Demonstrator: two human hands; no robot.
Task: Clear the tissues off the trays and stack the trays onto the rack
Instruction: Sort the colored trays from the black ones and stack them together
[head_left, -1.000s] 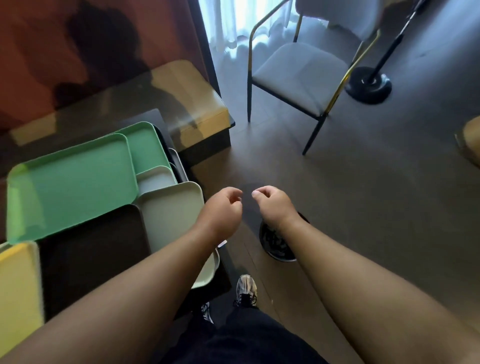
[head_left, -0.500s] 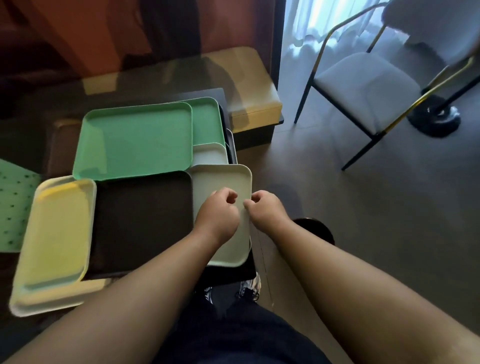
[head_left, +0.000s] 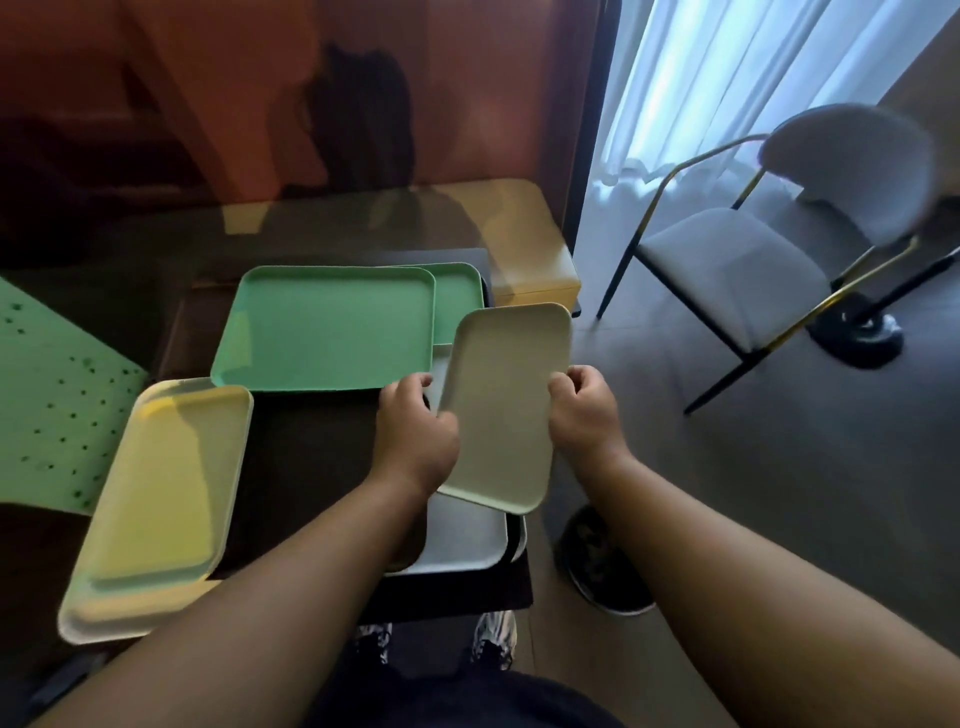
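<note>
A pale cream tray (head_left: 503, 405) is lifted and tilted above the table's right edge. My left hand (head_left: 415, 431) grips its left long edge and my right hand (head_left: 587, 415) grips its right long edge. Under it lies a grey-white tray (head_left: 457, 535). A large green tray (head_left: 327, 327) overlaps a second green tray (head_left: 460, 296) at the back. A dark brown tray (head_left: 306, 467) lies in the middle, and a yellow tray (head_left: 161, 493) rests on a cream tray (head_left: 78, 623) at the left. No tissues show on any tray.
The trays sit on a dark table (head_left: 452, 592). A green dotted mat (head_left: 47, 395) lies at far left. A yellow-topped bench (head_left: 530, 244) stands behind. A grey chair with gold legs (head_left: 737, 260) and a black stand base (head_left: 857, 332) stand on the floor at right.
Both hands went from empty fists over the floor to the cream tray, closed on its edges and raised it off the stack. The view swung left toward the table.
</note>
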